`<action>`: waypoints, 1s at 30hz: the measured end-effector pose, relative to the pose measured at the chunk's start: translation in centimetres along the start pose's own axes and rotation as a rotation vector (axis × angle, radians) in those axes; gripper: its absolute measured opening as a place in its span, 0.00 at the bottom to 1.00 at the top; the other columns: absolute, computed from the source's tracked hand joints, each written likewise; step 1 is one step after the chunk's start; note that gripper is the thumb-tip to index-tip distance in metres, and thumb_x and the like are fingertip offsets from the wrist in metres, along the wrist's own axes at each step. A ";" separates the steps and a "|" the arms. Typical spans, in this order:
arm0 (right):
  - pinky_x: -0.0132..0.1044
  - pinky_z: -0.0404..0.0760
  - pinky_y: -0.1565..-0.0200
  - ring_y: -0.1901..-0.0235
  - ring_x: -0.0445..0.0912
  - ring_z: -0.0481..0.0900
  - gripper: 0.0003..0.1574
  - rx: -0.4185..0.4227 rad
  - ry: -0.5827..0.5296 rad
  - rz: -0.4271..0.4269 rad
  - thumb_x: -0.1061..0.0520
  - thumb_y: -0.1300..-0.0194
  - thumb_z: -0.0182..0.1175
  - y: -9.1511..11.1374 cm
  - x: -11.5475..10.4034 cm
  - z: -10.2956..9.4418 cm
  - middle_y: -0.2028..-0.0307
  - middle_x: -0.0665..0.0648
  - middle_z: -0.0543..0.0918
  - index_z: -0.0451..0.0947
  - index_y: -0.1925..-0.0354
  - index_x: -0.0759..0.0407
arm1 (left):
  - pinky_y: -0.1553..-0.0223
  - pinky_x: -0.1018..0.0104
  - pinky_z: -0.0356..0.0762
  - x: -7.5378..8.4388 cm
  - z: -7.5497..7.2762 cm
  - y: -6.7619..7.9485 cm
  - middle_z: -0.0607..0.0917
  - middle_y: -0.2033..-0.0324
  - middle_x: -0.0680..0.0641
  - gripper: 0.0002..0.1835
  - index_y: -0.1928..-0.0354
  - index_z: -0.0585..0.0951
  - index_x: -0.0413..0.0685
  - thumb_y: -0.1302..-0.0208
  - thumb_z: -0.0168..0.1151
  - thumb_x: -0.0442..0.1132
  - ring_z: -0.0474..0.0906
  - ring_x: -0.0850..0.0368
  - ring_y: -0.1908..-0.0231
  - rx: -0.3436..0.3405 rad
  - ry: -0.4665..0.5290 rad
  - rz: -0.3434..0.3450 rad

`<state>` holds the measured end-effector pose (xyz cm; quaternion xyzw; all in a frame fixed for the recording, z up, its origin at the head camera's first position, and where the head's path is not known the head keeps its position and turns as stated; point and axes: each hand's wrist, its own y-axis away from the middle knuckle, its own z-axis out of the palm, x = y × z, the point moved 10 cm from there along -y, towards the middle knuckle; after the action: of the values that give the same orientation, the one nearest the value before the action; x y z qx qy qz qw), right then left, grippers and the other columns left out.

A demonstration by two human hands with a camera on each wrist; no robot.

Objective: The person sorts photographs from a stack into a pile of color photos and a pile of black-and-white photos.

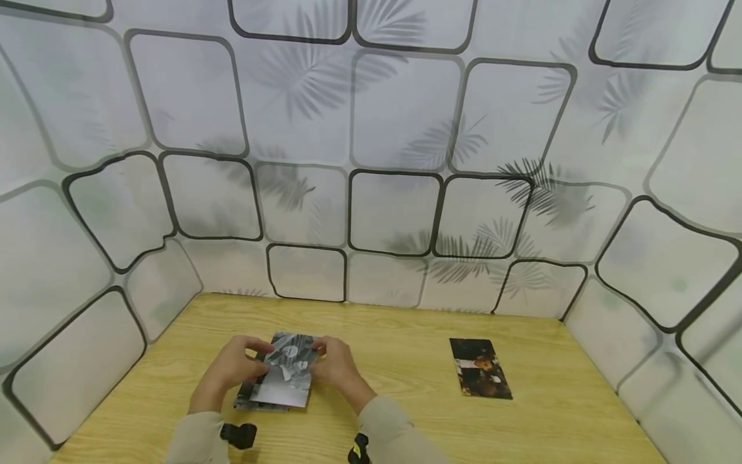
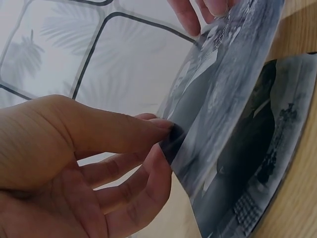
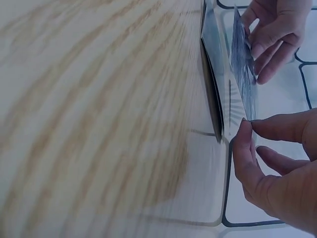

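A black-and-white picture card (image 1: 284, 380) is held up between both hands over the table. My left hand (image 1: 230, 367) pinches its left edge, thumb on the picture side in the left wrist view. On the opposite edge, my right hand (image 1: 336, 368) pinches the card between thumb and fingers. Beneath lies a second black-and-white card (image 2: 247, 148), showing a figure in a dark suit and partly covered by the held one. In the right wrist view the held card stands apart from the lower card (image 3: 213, 79).
A dark card with orange and white patches (image 1: 481, 368) lies to the right on the wood-grain table (image 1: 394, 361). A pale curtain (image 1: 400, 116) with rounded squares and leaf prints surrounds the back and sides.
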<state>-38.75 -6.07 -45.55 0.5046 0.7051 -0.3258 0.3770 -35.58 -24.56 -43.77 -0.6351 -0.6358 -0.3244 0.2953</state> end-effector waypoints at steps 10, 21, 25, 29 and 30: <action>0.34 0.79 0.69 0.70 0.42 0.74 0.25 0.006 0.015 0.004 0.71 0.46 0.72 -0.2 -0.4 0.9 0.62 0.57 0.82 0.83 0.48 0.68 | 0.63 0.54 0.88 -0.9 -0.7 -0.1 0.83 0.47 0.27 0.20 0.46 0.84 0.30 0.43 0.67 0.22 0.88 0.44 0.58 0.012 -0.007 0.002; 0.37 0.84 0.66 0.66 0.44 0.83 0.23 0.014 -0.004 -0.010 0.69 0.45 0.73 -0.3 -0.7 1.5 0.59 0.60 0.84 0.83 0.49 0.69 | 0.59 0.51 0.88 -1.4 -1.2 0.0 0.82 0.47 0.26 0.20 0.44 0.82 0.28 0.40 0.67 0.23 0.87 0.42 0.56 0.013 0.022 -0.009; 0.38 0.86 0.65 0.65 0.46 0.85 0.24 0.020 -0.009 -0.009 0.70 0.46 0.73 -0.5 -0.4 1.9 0.59 0.60 0.84 0.83 0.49 0.70 | 0.59 0.51 0.88 -1.6 -1.2 -0.1 0.82 0.47 0.26 0.20 0.44 0.82 0.28 0.40 0.66 0.23 0.87 0.41 0.55 0.013 0.015 -0.018; 0.39 0.85 0.63 0.62 0.47 0.83 0.24 0.018 0.000 0.006 0.69 0.45 0.73 -0.7 -0.2 2.3 0.59 0.60 0.85 0.83 0.48 0.68 | 0.59 0.52 0.88 -2.0 -1.3 -0.2 0.82 0.46 0.26 0.19 0.45 0.82 0.27 0.40 0.66 0.22 0.87 0.40 0.55 0.021 0.003 -0.029; 0.40 0.85 0.63 0.62 0.48 0.83 0.24 0.017 -0.002 0.009 0.69 0.45 0.73 -0.8 -0.1 2.4 0.59 0.59 0.85 0.83 0.48 0.68 | 0.59 0.52 0.88 -2.1 -1.3 -0.2 0.82 0.46 0.25 0.19 0.45 0.82 0.27 0.40 0.66 0.22 0.87 0.40 0.54 0.023 -0.001 -0.030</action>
<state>-38.96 -8.37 -46.60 0.5108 0.6997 -0.3305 0.3747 -35.78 -26.90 -44.64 -0.6222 -0.6490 -0.3213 0.2974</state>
